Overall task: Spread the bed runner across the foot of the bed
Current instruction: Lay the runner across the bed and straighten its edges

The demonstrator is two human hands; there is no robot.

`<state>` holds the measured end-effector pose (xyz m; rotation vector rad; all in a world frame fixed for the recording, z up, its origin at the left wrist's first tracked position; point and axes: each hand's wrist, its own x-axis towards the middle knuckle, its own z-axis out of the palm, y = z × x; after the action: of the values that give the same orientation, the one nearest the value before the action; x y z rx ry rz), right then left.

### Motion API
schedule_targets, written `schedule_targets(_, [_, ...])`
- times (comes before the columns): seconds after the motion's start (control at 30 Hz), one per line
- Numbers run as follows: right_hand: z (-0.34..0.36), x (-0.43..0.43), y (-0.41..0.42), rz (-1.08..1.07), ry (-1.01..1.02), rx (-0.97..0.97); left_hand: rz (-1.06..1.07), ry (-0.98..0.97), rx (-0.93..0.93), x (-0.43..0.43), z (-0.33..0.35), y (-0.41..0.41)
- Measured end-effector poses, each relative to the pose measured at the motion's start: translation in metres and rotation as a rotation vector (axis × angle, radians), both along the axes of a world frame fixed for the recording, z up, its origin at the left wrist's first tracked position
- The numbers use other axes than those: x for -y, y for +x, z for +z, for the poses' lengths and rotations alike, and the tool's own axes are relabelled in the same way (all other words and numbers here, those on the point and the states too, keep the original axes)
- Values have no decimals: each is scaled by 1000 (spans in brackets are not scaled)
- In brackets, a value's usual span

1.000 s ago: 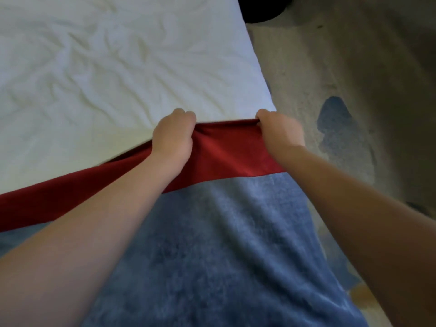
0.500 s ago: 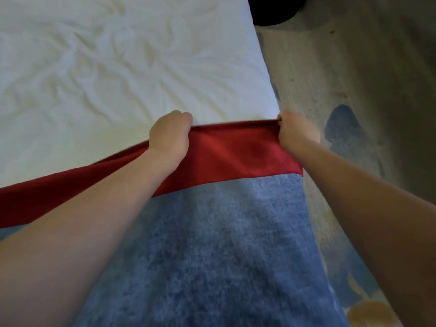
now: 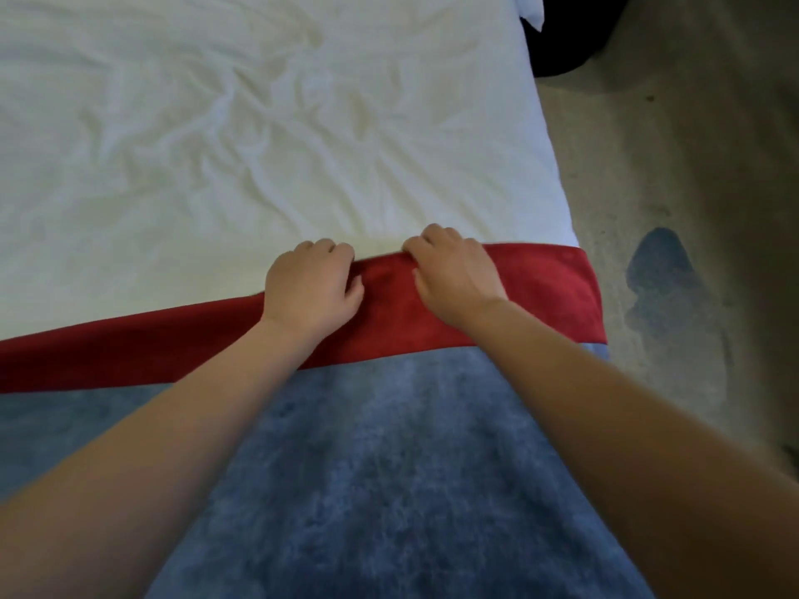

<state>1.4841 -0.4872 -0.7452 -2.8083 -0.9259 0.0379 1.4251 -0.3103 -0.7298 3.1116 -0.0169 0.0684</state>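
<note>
The bed runner (image 3: pixel 389 447) is blue with a red band (image 3: pixel 549 291) along its far edge. It lies across the bed over the wrinkled white sheet (image 3: pixel 259 123), and its right end reaches the bed's right side. My left hand (image 3: pixel 311 287) rests on the red band with fingers curled over the far edge. My right hand (image 3: pixel 454 270) lies close beside it, fingertips pinching the same edge. A small fold of red cloth rises between the two hands.
Beige carpet (image 3: pixel 674 166) with a dark blue patch (image 3: pixel 666 270) runs along the bed's right side. A dark object (image 3: pixel 562 45) sits on the floor at the top right, by the bed's corner.
My right hand has let go of the runner's right corner and moved left, next to my left hand. The red band now lies flat out to the bed's right side.
</note>
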Motion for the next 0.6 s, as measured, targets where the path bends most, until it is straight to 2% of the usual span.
schedule_targets(0.2, [-8,-73,-19,30,-1,10,54,14,-20,-74,-8,-29])
schedule_targets(0.3, [-10,-103,-21,25,-48,-9,81,10,-95,-107,-9,-36])
schedule_targets(0.5, [-11,-134,-17,-38,-149,22,-54,146,-133,-156,-12,-39])
schedule_targets(0.6, [-14,-137,-16,-87,-166,24,-106,16,-186,-166,-7,-34])
